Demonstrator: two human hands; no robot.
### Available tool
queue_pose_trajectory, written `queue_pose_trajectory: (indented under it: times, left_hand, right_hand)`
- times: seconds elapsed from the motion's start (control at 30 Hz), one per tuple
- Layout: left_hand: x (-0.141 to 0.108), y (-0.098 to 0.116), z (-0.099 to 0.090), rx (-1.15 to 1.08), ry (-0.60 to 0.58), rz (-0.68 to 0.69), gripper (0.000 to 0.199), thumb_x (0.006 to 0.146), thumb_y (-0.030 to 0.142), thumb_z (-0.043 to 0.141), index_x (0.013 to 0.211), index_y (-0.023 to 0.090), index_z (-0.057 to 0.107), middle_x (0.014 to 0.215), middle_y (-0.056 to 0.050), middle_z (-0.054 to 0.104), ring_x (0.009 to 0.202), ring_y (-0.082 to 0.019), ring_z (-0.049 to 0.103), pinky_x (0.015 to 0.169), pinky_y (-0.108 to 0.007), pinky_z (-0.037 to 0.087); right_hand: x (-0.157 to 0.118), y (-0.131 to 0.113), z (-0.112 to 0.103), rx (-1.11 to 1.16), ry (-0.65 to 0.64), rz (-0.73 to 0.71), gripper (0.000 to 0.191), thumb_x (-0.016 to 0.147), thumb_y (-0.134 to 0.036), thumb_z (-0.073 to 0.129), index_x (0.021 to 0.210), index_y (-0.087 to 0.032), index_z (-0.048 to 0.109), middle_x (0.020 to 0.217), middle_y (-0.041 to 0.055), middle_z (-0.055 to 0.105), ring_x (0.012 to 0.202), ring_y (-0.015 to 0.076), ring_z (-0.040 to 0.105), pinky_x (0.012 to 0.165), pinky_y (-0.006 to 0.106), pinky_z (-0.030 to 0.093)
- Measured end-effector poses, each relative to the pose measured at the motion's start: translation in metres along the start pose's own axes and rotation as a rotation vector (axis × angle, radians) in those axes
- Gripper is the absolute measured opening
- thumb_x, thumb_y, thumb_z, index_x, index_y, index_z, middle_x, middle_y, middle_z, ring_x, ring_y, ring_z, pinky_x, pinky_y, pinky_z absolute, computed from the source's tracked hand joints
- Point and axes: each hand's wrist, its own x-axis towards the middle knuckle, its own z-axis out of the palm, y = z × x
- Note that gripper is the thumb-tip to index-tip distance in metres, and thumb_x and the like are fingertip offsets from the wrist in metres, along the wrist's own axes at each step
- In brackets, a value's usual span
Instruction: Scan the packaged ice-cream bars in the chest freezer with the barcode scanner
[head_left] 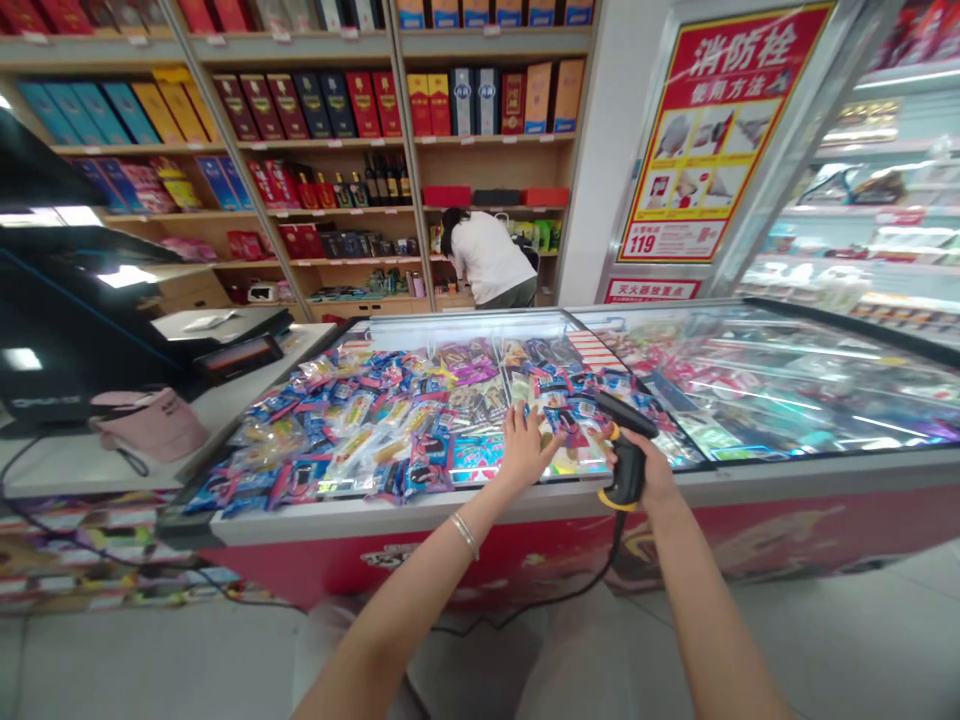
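Observation:
My left hand (pixel 526 447) lies flat with its fingers spread on the glass lid (pixel 480 335) of a chest freezer, over colourful wrapped ice-cream packets (pixel 360 430). I cannot tell if the palm touches the glass or a packet. My right hand (pixel 651 470) grips a black and yellow handheld barcode scanner (pixel 628 455), its head pointing up and left over the packets. A black cable (pixel 570 590) hangs from the scanner's base down past the freezer's red front panel (pixel 450 555).
A white counter (pixel 150 465) to the left holds a pink cap (pixel 150 425) and a cash register (pixel 236 355). A second freezer section (pixel 787 380) extends right. Behind, a person (pixel 487 260) bends by shelves of boxed liquor (pixel 315 105). A cooler stands at right.

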Motion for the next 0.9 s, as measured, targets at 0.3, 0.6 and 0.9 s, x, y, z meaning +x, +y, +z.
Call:
queue_pose_trajectory:
  times: [0.3, 0.6, 0.9]
  left_hand:
    - [0.034, 0.017, 0.037, 0.127, -0.024, 0.075, 0.063, 0.087, 0.052, 0.039, 0.14, 0.017, 0.034, 0.153, -0.016, 0.015, 0.142, -0.034, 0.005, 0.111, -0.056, 0.018]
    - [0.043, 0.022, 0.044, 0.216, 0.053, 0.054, 0.055, 0.09, 0.05, 0.029, 0.14, 0.026, 0.036, 0.151, -0.009, 0.027, 0.141, -0.031, 0.016, 0.112, -0.061, 0.0]
    - [0.038, 0.024, 0.037, 0.172, 0.032, 0.042, 0.053, 0.093, 0.048, 0.024, 0.141, 0.029, 0.034, 0.152, -0.007, 0.025, 0.142, -0.026, 0.015, 0.113, -0.058, 0.006]
  right_hand:
    - [0.037, -0.002, -0.025, 0.002, -0.025, 0.088, 0.026, 0.067, -0.041, 0.065, 0.076, -0.018, 0.058, 0.05, -0.0026, 0.049, 0.04, 0.0102, 0.047, 0.038, 0.021, 0.042]
    - [0.044, 0.001, -0.029, 0.119, 0.027, 0.141, 0.019, 0.068, -0.034, 0.065, 0.077, -0.02, 0.056, 0.052, -0.0023, 0.05, 0.043, 0.0101, 0.049, 0.041, 0.019, 0.045]
    - [0.046, -0.001, -0.022, 0.089, 0.124, 0.163, 0.014, 0.069, -0.031, 0.061, 0.072, -0.018, 0.055, 0.05, -0.0017, 0.049, 0.039, 0.0093, 0.048, 0.038, 0.018, 0.045]
